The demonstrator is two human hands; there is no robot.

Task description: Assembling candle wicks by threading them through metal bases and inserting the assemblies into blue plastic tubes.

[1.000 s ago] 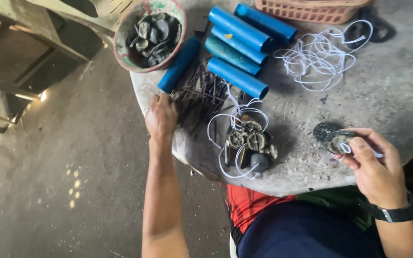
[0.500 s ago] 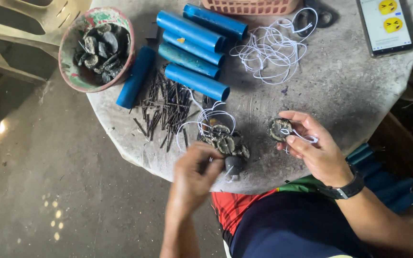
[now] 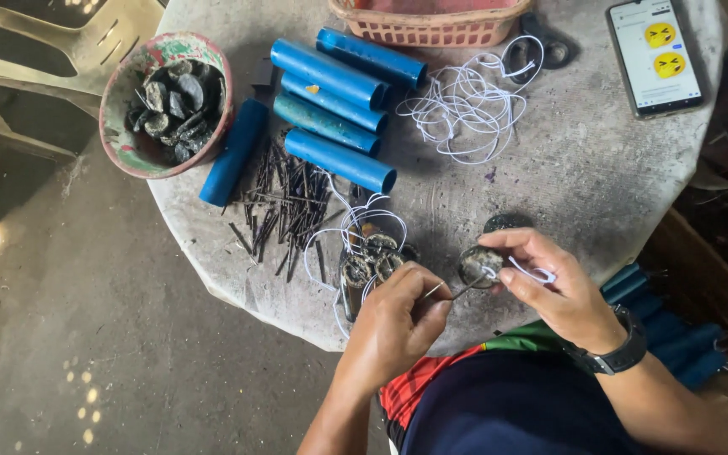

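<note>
From the head view, the left hand [image 3: 398, 316] pinches a thin dark nail [image 3: 458, 291] near the front edge of the round grey worktop [image 3: 600, 168], its grip clamped on the nail's near end. The nail's long axis runs up and to the right, its tip pointing at a small round dark disc [image 3: 479, 264]. The right hand [image 3: 554, 291] holds that disc, fingers closed on its rim, with a loop of white cord [image 3: 532, 273] at its fingertips. The disc lies just right of the nail tip, touching or nearly so; which cannot be told.

Behind the left hand lies a bunch of discs strung on cord [image 3: 368, 257]. Toward the left edge lie loose nails [image 3: 284, 206], blue tubes [image 3: 330, 101] and a bowl of discs [image 3: 141, 147]. A phone [image 3: 655, 55] lies at the far right edge.
</note>
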